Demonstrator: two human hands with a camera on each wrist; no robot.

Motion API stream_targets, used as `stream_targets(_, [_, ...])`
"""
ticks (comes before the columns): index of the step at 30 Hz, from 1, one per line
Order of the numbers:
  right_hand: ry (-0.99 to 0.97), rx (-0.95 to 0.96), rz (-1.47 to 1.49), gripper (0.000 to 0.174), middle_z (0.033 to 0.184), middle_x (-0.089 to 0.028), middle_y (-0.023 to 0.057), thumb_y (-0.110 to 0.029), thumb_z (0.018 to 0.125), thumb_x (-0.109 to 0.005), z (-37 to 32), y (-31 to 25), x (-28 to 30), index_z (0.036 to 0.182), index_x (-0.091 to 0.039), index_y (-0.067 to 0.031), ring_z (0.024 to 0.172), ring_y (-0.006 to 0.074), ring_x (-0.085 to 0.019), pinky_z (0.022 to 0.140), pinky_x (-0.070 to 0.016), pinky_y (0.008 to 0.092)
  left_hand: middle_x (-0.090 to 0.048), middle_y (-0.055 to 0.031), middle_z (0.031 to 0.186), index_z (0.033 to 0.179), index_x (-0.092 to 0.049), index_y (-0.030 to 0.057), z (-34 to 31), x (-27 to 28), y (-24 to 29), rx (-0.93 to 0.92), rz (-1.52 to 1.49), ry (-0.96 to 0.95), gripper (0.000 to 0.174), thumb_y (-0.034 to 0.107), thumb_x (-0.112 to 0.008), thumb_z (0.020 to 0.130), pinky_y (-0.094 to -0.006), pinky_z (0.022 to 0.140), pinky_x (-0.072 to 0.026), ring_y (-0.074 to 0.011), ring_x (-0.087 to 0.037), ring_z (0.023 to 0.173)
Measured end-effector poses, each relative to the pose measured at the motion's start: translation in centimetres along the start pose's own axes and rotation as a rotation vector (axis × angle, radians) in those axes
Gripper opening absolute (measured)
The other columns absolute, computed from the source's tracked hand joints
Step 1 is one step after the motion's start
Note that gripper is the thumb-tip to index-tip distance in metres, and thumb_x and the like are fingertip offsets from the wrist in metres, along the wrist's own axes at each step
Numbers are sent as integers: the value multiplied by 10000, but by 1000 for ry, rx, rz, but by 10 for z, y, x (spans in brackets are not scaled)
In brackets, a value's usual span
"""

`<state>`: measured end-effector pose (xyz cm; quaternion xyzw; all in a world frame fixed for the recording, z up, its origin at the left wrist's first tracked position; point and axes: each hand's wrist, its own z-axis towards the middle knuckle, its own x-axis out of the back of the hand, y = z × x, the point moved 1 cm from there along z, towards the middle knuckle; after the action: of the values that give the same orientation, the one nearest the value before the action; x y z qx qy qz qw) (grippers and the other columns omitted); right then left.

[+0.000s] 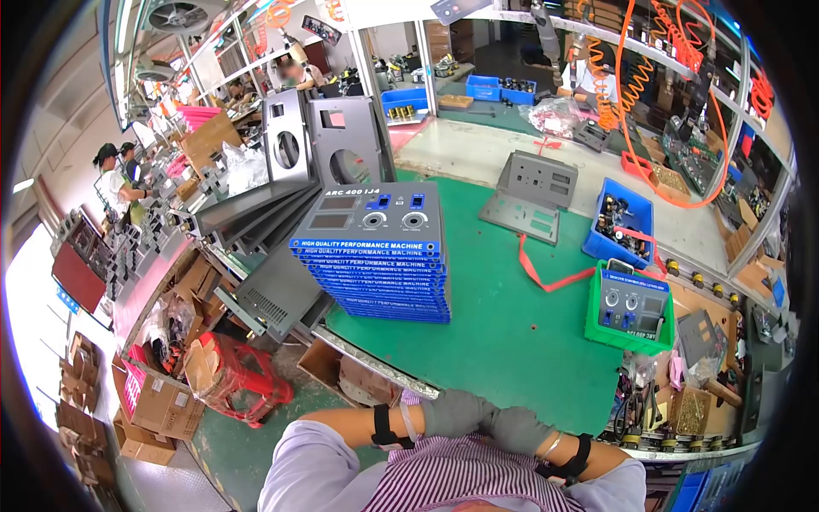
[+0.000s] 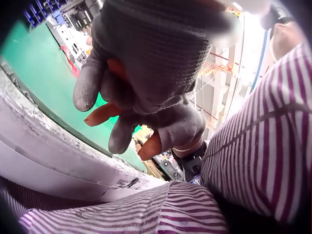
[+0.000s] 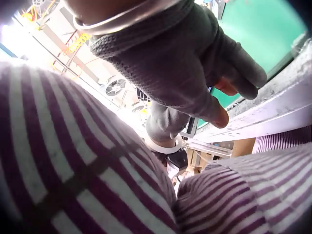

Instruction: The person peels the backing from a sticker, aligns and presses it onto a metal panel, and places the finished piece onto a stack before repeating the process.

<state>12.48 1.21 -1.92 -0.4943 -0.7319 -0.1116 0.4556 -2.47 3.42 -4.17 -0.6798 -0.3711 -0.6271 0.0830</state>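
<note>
Both hands wear grey gloves with some bare fingertips and meet in front of the striped apron (image 1: 461, 474), at the near edge of the green table (image 1: 512, 341). The left hand (image 1: 456, 414) touches or overlaps the right hand (image 1: 519, 428). In the left wrist view the left hand (image 2: 146, 53) has loosely bent fingers over the right hand (image 2: 165, 126). The right wrist view shows the right hand (image 3: 180, 68) with relaxed fingers, the left hand (image 3: 165, 124) behind it. Neither hand shows an object. Beyond them stands a stack of blue-edged grey panels (image 1: 375, 256).
A green bin (image 1: 631, 340) with panels stands at the right, a blue bin (image 1: 621, 224) of parts behind it. Grey metal housings (image 1: 345, 141) lean at the left. Two grey plates (image 1: 533, 192) and a red strap (image 1: 546, 282) lie on the table. A red stool (image 1: 239, 380) stands below left.
</note>
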Motion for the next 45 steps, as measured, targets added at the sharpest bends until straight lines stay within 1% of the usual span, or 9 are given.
stream_targets(5, [-21, -10, 146, 405, 884, -643, 160, -392, 797, -575, 11, 11, -13, 1016, -608, -52, 802, 312, -630, 719, -504, 402, -608, -96, 812, 1010, -552, 55, 4, -6, 2, 83, 78, -60, 299, 212, -571, 756, -401, 577, -472, -261, -618, 714])
stream_targets(9, [208, 57, 729, 444, 935, -632, 148, -209, 807, -553, 11, 44, -4, 1216, -514, -42, 851, 184, -603, 789, -464, 287, -585, -78, 851, 991, -512, 53, -4, 10, -8, 139, 353, 274, 292, 226, -572, 764, -386, 617, -474, -244, -603, 798])
stream_targets(12, [472, 31, 827, 507, 890, -631, 148, -301, 776, -552, 12, 39, -9, 1216, -488, -57, 799, 279, -627, 776, -485, 343, -574, -83, 851, 925, -493, 51, -7, 15, -2, 115, 233, 176, 251, 227, -571, 764, -381, 618, -473, -243, -597, 811])
stream_targets(18, [419, -129, 877, 514, 955, -622, 166, -282, 790, -538, 12, 16, -10, 1248, -451, -66, 845, 323, -614, 784, -482, 374, -571, -111, 707, 837, -501, 53, 7, -16, 4, 35, 63, 116, 186, 205, -567, 754, -399, 501, -462, -261, -600, 624])
stream_targets(29, [472, 3, 668, 406, 953, -615, 182, -305, 796, -545, 38, 23, -15, 1125, -525, -68, 881, 337, -599, 787, -470, 390, -608, -90, 794, 876, -562, 83, 13, -27, -10, 46, 2, 64, 225, 192, -628, 691, -393, 553, -488, -271, -612, 688])
stream_targets(32, [361, -16, 429, 388, 901, -621, 160, -344, 793, -572, 50, 43, 30, 1071, -580, -72, 823, 301, -604, 741, -476, 378, -578, -77, 996, 975, -582, 114, 2, -20, -42, 60, 46, 440, 343, 240, -669, 669, -377, 692, -488, -265, -580, 883])
stream_targets(34, [617, 74, 493, 369, 856, -618, 154, -346, 798, -572, 66, 78, 48, 1036, -592, -64, 780, 277, -597, 710, -476, 372, -550, -95, 1078, 1003, -578, 95, -12, -13, -70, 96, 127, 567, 374, 246, -666, 673, -396, 787, -470, -281, -549, 997])
stream_targets(39, [825, -289, 54, 240, 936, -639, 128, -238, 815, -518, 125, 182, 130, 974, -641, -108, 840, 305, -625, 729, -495, 399, -520, -114, 1160, 1009, -578, 56, -24, -32, -110, 189, 187, 563, 347, 248, -627, 724, -413, 943, -407, -284, -444, 1180])
stream_targets(45, [960, -470, -181, 225, 1051, -619, 119, -189, 813, -507, 204, 281, 162, 983, -646, -139, 895, 324, -622, 765, -503, 415, -586, -140, 1040, 872, -592, 25, -28, -38, -122, 111, 59, 724, 264, 171, -617, 653, -433, 921, -428, -300, -543, 1056])
